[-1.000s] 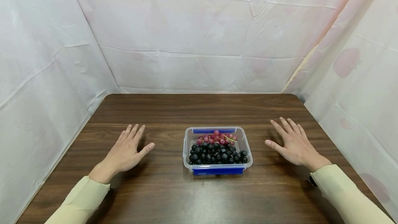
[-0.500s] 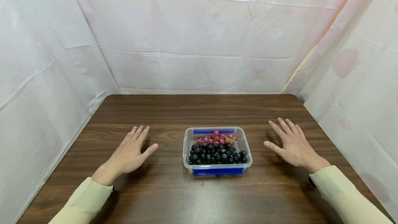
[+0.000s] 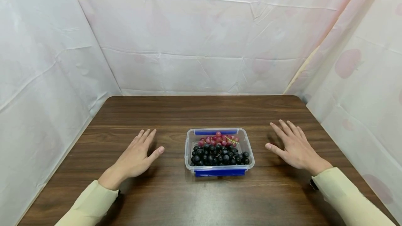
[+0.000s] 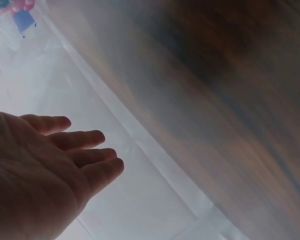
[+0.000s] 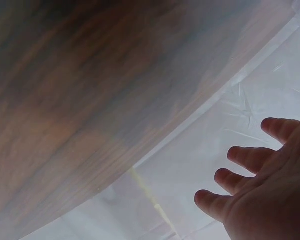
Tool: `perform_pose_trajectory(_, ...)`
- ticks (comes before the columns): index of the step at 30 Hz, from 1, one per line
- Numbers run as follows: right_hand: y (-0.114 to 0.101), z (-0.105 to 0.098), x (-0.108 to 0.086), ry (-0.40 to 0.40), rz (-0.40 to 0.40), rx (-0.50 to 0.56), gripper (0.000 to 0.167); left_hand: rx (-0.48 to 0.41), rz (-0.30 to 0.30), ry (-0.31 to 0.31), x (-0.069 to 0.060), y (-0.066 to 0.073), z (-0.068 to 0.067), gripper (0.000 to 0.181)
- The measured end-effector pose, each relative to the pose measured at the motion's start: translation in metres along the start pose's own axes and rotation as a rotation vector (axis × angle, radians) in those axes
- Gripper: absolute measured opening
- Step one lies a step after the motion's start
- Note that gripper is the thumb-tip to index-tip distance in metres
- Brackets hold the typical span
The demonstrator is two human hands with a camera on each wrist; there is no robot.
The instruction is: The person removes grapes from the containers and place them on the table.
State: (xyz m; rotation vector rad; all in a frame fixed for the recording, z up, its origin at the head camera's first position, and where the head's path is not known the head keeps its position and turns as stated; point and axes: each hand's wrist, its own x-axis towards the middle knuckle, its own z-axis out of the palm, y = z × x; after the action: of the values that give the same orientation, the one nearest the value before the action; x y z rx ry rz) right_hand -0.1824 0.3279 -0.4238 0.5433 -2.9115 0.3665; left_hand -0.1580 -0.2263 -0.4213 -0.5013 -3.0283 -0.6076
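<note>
In the head view a clear plastic box [image 3: 187, 149] with blue clips stands on the dark wooden table [image 3: 150, 201], its top uncovered. Black grapes [image 3: 216, 155] fill its near part, and a smaller bunch of red grapes [image 3: 218, 138] with a green stem lies behind them. My left hand [image 3: 135, 158] hovers palm down to the left of the box, fingers straight and thumb out, holding nothing. To the right of the box my right hand [image 3: 295, 148] is spread in the same way, also apart from it. Both wrist views show the palms with extended fingers.
White sheeting [image 3: 201, 37] with faint pink prints hangs around the back and both sides of the table. A dark band [image 3: 314, 184] shows at the right sleeve cuff.
My left hand has drifted right, toward the box, and slightly nearer to me. The right hand has shifted a little to the left. The box and grapes stay in place.
</note>
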Motion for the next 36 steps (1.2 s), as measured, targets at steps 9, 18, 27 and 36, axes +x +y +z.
perform_pose_trajectory(9,-0.003,-0.001,-0.001,0.0,-0.01,0.009,0.083,-0.017,0.023,0.021,-0.001,0.007,0.002,0.085)
perform_pose_trajectory(18,-0.008,-0.001,0.0,-0.014,-0.011,0.016,0.084,-0.059,0.035,0.023,0.0,0.014,0.005,0.084)
perform_pose_trajectory(27,-0.013,-0.001,0.0,-0.026,-0.019,0.026,0.083,-0.122,0.022,0.018,0.0,0.024,0.006,0.084)
perform_pose_trajectory(36,-0.015,0.0,-0.001,-0.017,-0.034,0.031,0.082,-0.155,0.031,0.021,0.0,0.031,0.008,0.082)
